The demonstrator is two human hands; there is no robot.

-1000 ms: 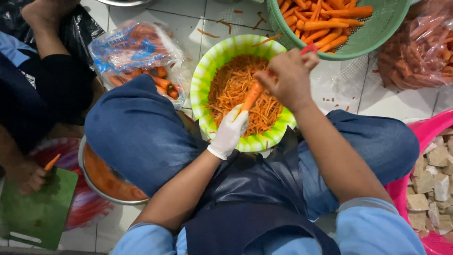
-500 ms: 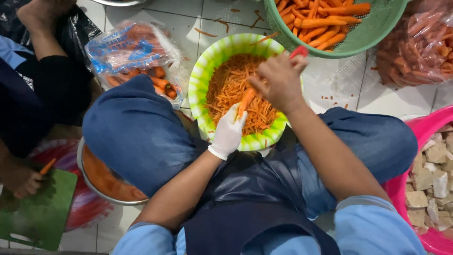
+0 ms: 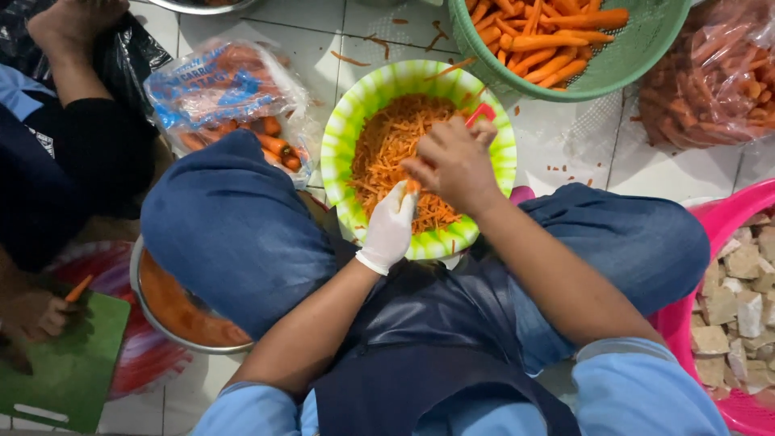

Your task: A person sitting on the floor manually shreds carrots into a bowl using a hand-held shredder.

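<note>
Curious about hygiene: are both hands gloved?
No, only the left hand wears a white glove; the right hand is bare.

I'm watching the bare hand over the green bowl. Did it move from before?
Yes. The right hand slid down toward the person, from the green bowl's far rim to its middle.

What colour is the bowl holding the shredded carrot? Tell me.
The bowl is lime green with white streaks, seen in the head view.

Light: bright, even, soft from overhead.
Shadows: faint, under the knees.
Glare: sheen on plastic bag [image 3: 222,89] and apron [image 3: 420,323].
Blur: slight at hands; edges soft.
</note>
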